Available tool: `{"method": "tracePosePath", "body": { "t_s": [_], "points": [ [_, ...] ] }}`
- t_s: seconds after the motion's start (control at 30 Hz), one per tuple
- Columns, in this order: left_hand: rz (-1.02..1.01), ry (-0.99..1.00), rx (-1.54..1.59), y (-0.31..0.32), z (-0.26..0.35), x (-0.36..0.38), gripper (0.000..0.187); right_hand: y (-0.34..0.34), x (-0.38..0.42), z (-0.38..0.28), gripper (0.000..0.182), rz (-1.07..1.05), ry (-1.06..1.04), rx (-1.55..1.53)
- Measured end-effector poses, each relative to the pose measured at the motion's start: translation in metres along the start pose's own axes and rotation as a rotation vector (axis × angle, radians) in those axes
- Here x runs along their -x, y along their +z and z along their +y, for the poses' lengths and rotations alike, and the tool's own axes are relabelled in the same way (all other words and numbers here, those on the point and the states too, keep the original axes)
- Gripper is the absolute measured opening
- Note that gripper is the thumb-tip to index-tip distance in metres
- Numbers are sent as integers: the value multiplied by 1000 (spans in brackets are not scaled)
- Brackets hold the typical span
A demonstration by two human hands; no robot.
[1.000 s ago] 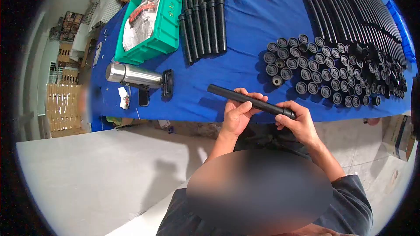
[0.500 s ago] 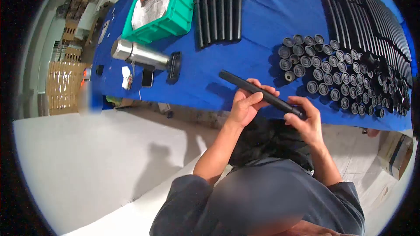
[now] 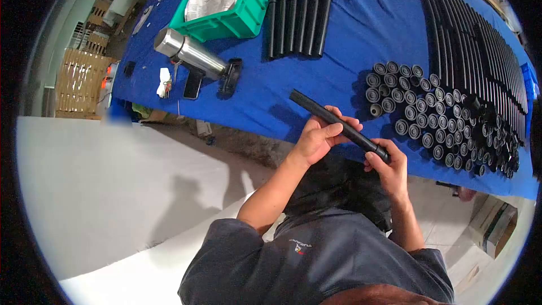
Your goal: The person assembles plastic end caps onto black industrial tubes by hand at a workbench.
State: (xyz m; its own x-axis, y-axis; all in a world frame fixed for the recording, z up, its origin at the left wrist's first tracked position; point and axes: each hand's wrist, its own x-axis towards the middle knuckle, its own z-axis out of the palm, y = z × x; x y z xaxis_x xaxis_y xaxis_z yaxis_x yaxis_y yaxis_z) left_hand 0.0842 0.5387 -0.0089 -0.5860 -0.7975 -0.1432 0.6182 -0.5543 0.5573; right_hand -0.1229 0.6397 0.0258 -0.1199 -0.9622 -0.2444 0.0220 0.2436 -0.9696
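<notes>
A black tube [image 3: 314, 108] with a wider collar at its near end slants across in front of my body, just off the table's front edge. My left hand [image 3: 323, 137] is closed around its middle, thumb lying along the top. At the collared end, my right hand [image 3: 389, 164] grips the tube between thumb and fingers. To the right of the hands, many short round black caps [image 3: 421, 105] with grey ringed faces stand grouped on the blue cloth [image 3: 243, 113].
Long black tubes [image 3: 471, 45] lie in rows at the far right. More tubes [image 3: 302, 17] lie beside a green crate [image 3: 226, 25] holding paper. A steel flask [image 3: 195, 53], a black-headed object [image 3: 230, 78], a phone [image 3: 192, 86] and keys [image 3: 164, 86] are at the left. A cardboard box [image 3: 494, 223] is below right.
My right fingers have closed more tightly on the tube's near end, where they were looser before. My left hand keeps its hold. The camera view has turned slightly.
</notes>
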Motion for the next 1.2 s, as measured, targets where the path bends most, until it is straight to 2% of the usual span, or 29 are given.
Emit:
{"method": "tracePosePath", "body": {
  "t_s": [0.03,0.07,0.17,0.27,0.37,0.5,0.53,0.67,0.77,0.87,0.97,1.0,1.1,1.13,1.2],
  "points": [
    [5,-6,-5,1,0,0,27,0,0,4,36,26,-78,96],
    [10,-13,-10,1,1,0,26,0,-2,7,34,63,-330,337],
    [-13,3,4,-2,-1,0,25,8,3,-8,34,37,-34,-10],
    [-15,-1,1,1,-1,1,26,0,0,-6,35,-42,149,-200],
    [20,-7,9,5,1,-1,24,0,2,-6,34,63,-380,539],
    [-5,3,20,4,1,1,22,5,5,-15,33,-16,135,-224],
    [-8,4,25,4,1,1,22,2,4,-15,33,-37,203,-210],
    [-20,-1,61,3,0,-2,21,2,1,-4,31,93,-555,608],
    [-35,17,37,1,1,0,21,3,5,-15,33,-56,110,-170],
    [-36,11,13,-1,0,-1,25,1,2,-5,34,-13,61,-24],
    [-30,-25,65,-4,-1,-2,24,4,0,-2,31,109,-616,637],
    [-33,-16,69,-4,-2,-3,24,4,5,-1,32,58,-369,481],
    [-40,0,65,-5,-3,-2,23,-1,5,-15,37,-66,192,-175],
    [-41,-2,54,-4,-2,-2,23,-4,4,-9,37,-70,180,-152],
    [-36,-10,53,-3,-2,-2,23,-2,1,-3,34,42,-331,361]
  ]
}}
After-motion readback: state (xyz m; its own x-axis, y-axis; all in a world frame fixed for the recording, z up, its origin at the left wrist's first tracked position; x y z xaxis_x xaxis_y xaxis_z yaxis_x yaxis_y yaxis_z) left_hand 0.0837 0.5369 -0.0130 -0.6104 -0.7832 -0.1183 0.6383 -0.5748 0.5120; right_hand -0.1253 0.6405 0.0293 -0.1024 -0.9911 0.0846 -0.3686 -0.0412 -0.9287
